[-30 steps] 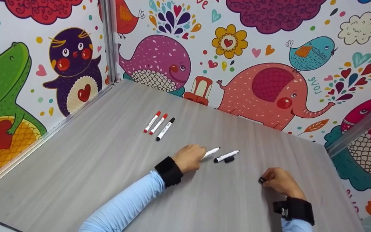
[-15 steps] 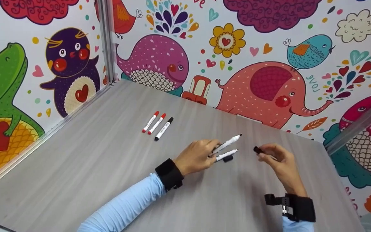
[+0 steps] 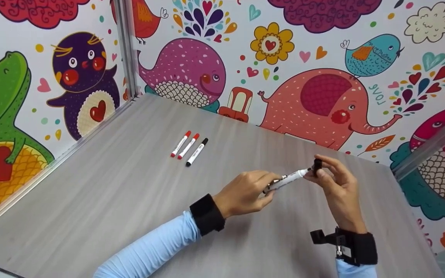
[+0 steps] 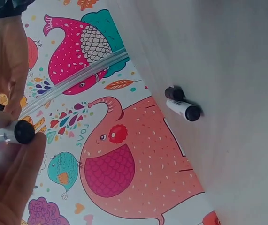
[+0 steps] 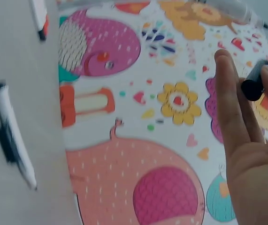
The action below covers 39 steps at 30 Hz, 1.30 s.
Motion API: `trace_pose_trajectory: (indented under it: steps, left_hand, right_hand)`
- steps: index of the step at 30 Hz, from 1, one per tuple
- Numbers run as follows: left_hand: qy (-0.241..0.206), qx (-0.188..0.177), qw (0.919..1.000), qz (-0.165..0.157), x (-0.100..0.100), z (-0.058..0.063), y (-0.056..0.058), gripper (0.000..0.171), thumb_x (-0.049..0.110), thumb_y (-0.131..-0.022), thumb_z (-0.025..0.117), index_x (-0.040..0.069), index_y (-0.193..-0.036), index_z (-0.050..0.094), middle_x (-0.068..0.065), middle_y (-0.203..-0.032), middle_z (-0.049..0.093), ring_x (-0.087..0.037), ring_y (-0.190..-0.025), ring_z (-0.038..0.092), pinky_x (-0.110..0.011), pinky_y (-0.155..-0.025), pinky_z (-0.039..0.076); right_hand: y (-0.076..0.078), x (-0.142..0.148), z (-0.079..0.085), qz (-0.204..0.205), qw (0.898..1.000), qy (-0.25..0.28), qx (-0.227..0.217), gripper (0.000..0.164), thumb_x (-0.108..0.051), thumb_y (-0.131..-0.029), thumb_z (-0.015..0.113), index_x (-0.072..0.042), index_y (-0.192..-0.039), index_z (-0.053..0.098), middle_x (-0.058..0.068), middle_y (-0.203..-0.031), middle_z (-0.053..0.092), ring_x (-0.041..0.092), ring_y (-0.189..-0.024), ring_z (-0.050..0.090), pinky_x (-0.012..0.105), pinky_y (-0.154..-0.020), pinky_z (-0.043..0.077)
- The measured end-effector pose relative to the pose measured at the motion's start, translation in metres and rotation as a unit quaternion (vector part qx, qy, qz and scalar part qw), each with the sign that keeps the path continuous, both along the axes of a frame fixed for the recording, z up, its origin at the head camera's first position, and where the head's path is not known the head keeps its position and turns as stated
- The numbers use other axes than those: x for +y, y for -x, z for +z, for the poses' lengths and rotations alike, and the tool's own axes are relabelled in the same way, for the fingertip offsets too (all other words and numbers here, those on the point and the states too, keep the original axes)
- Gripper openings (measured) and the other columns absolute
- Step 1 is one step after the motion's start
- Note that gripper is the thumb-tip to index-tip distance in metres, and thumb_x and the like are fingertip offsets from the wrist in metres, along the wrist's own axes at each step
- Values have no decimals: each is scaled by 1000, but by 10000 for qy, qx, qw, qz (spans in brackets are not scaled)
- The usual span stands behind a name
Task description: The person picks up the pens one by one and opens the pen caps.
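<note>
Off the table, my left hand (image 3: 245, 193) pinches a white marker (image 3: 290, 180) whose bare tip points to the right. The marker's black end (image 4: 25, 131) shows between finger and thumb in the left wrist view. Right in front of that tip, my right hand (image 3: 340, 189) pinches a black marker cap (image 3: 317, 166); I cannot tell whether they touch. In the right wrist view the cap (image 5: 252, 88) sits between thumb and fingers. Another uncapped white marker (image 5: 14, 122) lies on the table beside its loose black cap (image 5: 6, 144); my left hand mostly hides both in the head view.
Farther back on the grey table (image 3: 137, 162) lie two red-capped markers, the left one (image 3: 180, 144) and the right one (image 3: 188, 146). A black-capped marker (image 3: 197, 152) lies alongside them. Walls with cartoon animals (image 3: 307, 112) border the table's back and left.
My left hand has lifted the marker from the table and moved it right. My right hand has risen with the cap and brought it up to the marker's tip.
</note>
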<state>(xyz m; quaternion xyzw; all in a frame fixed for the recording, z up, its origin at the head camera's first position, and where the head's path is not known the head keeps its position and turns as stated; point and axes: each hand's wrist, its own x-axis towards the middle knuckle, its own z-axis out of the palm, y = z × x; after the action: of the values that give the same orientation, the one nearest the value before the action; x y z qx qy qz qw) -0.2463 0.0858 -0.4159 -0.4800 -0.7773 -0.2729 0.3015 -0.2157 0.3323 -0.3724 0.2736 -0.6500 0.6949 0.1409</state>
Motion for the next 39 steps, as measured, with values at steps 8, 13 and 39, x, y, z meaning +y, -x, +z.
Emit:
trace_pose_trajectory:
  steps: [8,13,39]
  left_hand:
    - [-8,153,9999,-72,1,1,-2,26,19,-90,61,7,-113,61,2,-96,67,-1,-78,57,-11,-73,49]
    - [85,155,9998,-8,2,1,-3,27,20,-90,61,8,-114,60,2,-98,68,-2,-81,59,-12,-75,50]
    - [-52,-144,9999,-35,2,-2,-5,28,26,-95,57,7,-116,63,1,-90,55,-2,-66,49,-7,-58,40]
  right_hand:
    - [0,-12,2,782,9799,1764,-509,28,10,-97,35,12,-124,43,23,-110,60,36,-106,64,40,-96,50]
    - [1,-13,-3,924,9773,1838,-512,28,11,-97,34,11,-123,45,22,-110,61,35,-109,63,41,-99,48]
    - [-6,-21,4,-564,9977,0,381,34,17,-90,47,19,-124,48,25,-110,66,28,-103,67,32,-90,53]
